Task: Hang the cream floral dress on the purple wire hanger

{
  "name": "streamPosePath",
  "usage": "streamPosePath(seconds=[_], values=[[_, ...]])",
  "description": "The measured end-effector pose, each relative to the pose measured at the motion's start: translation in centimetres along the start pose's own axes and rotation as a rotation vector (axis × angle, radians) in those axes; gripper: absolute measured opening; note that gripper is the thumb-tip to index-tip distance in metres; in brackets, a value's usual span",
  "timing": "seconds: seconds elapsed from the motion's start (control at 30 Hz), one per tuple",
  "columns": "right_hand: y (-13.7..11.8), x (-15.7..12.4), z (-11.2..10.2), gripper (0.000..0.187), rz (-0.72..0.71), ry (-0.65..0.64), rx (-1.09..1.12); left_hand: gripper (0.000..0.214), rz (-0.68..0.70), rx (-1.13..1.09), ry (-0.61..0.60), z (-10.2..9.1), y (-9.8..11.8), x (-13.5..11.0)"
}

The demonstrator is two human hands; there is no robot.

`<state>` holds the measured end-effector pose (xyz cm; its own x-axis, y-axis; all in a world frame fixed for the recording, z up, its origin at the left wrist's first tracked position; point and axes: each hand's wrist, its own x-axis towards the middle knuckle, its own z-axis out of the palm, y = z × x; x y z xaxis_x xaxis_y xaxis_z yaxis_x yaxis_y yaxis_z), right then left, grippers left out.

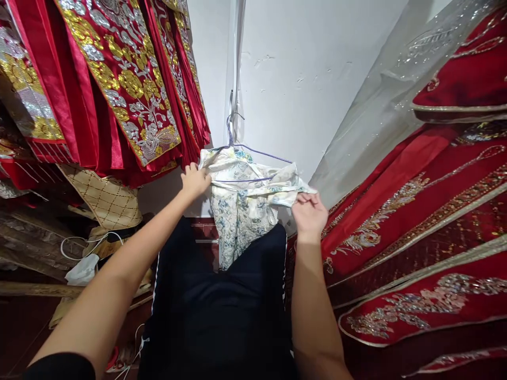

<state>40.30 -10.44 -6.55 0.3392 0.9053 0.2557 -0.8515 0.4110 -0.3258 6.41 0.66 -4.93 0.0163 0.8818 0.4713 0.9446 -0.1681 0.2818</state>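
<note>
A white dress with a blue-green flower print point(253, 211) hangs in front of me on a thin purple wire hanger point(263, 153). Its lower part falls down between my knees. My left hand point(195, 181) is closed on the dress at its left shoulder, beside the hanger's end. On the other side, my right hand point(310, 214) pinches the edge of the short sleeve and holds it out to the right. The hanger's lower bar shows through the open neckline. The hanger's hook rises in front of a white pole.
Red garments with gold and silver embroidery point(130, 79) hang at upper left. More red embroidered garments point(380, 227) and a sheer white sparkly fabric point(356, 126) fill the right side. A white cable point(91, 240) lies at lower left. Behind the dress is a white wall point(293, 79).
</note>
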Motion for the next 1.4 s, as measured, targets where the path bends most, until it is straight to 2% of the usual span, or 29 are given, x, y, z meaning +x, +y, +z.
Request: streamPosePath(seconds=[0.07, 0.17, 0.23, 0.3, 0.37, 0.4, 0.43, 0.5, 0.53, 0.6, 0.67, 0.7, 0.8, 0.87, 0.93, 1.0, 1.03, 1.07, 1.1, 1.17, 1.2, 1.23, 1.27, 1.3, 1.33, 1.4], values=[[1.7, -0.7, -1.8, 0.035, 0.039, 0.136, 0.1, 0.023, 0.017, -0.013, 0.033, -0.9, -1.5, 1.5], [4.4, -1.9, -3.6, 0.035, 0.138, 0.227, 0.124, 0.014, -0.071, -0.249, -0.073, -1.0, -4.3, 1.5], [6.0, -2.6, -4.1, 0.032, 0.244, 0.224, 0.096, 0.023, -0.257, -0.554, -0.116, -0.2, -6.3, -0.2], [7.3, -3.2, -4.3, 0.026, 0.372, 0.21, 0.041, 0.035, -0.5, -0.856, -0.055, 1.3, -7.9, -2.9], [8.5, -3.6, -4.1, 0.015, 0.468, 0.198, -0.072, 0.042, -0.611, -0.943, -0.003, 3.3, -8.6, -5.9], [9.0, -3.8, -4.0, 0.007, 0.486, 0.19, -0.157, 0.043, -0.641, -0.957, 0.032, 4.2, -8.6, -7.3], [9.5, -4.0, -3.8, 0.007, 0.485, 0.177, -0.259, 0.042, -0.644, -0.959, 0.08, 5.0, -8.2, -8.5], [10.7, -4.5, -3.3, 0.022, 0.478, 0.118, -0.489, 0.036, -0.586, -0.973, 0.206, 5.9, -6.4, -10.2], [11.4, -4.8, -3.0, 0.025, 0.501, 0.062, -0.603, 0.032, -0.514, -0.976, 0.263, 5.9, -5.0, -10.8], [13.0, -5.4, -2.1, 0.031, 0.624, -0.088, -0.781, 0.028, -0.295, -0.952, 0.26, 5.1, -1.6, -11.6], [14.4, -5.7, -1.0, 0.046, 0.728, -0.213, -0.849, 0.031, -0.023, -0.893, 0.127, 3.4, 2.0, -12.7], [14.9, -5.6, -0.3, 0.051, 0.728, -0.238, -0.842, 0.036, 0.115, -0.852, 0.034, 2.3, 3.7, -13.5], [14.9, -4.6, 1.6, 0.055, 0.632, -0.203, -0.774, 0.053, 0.405, -0.746, -0.18, -1.0, 7.5, -16.5], [13.7, -3.7, 2.7, 0.049, 0.634, -0.18, -0.77, 0.053, 0.554, -0.742, -0.282, -2.9, 8.6, -18.0], [12.2, -3.1, 3.7, 0.037, 0.662, -0.188, -0.801, 0.045, 0.601, -0.78, -0.25, -4.4, 8.8, -17.9], [11.0, -3.0, 4.8, 0.024, 0.695, -0.244, -0.844, 0.037, 0.511, -0.812, -0.098, -5.1, 8.4, -16.1], [10.4, -3.1, 5.5, 0.019, 0.738, -0.307, -0.878, 0.035, 0.438, -0.827, -0.033, -5.0, 8.1, -14.8], [9.9, -3.2, 6.2, 0.017, 0.798, -0.405, -0.925, 0.037, 0.379, -0.851, -0.018, -4.6, 7.8, -13.5], [9.4, -3.3, 6.9, 0.015, 0.866, -0.533, -0.986, 0.041, 0.348, -0.891, -0.075, -4.0, 7.5, -12.4], [8.2, -3.3, 8.3, 0.013, 0.96, -0.846, -1.16, 0.057, 0.345, -0.968, -0.316, -2.3, 6.6, -11.2], [7.6, -3.1, 8.8, 0.01, 0.945, -0.978, -1.257, 0.066, 0.352, -0.963, -0.442, -1.4, 6.0, -11.0], [6.9, -2.8, 9.1, 0.007, 0.871, -1.063, -1.353, 0.071, 0.356, -0.905, -0.534, -0.4, 5.2, -11.1], [6.3, -2.3, 9.2, 0.005, 0.738, -1.085, -1.436, 0.07, 0.352, -0.798, -0.58, 0.4, 4.3, -11.3], [5.9, -1.6, 9.1, 0.003, 0.559, -1.041, -1.488, 0.066, 0.339, -0.658, -0.582, 1.1, 3.2, -11.5], [5.7, -0.8, 8.8, 0.005, 0.36, -0.938, -1.499, 0.06, 0.323, -0.509, -0.559, 1.6, 2.0, -11.6], [6.2, 1.3, 7.7, 0.022, 0.01, -0.648, -1.406, 0.047, 0.291, -0.263, -0.49, 1.8, -0.4, -11.2]])
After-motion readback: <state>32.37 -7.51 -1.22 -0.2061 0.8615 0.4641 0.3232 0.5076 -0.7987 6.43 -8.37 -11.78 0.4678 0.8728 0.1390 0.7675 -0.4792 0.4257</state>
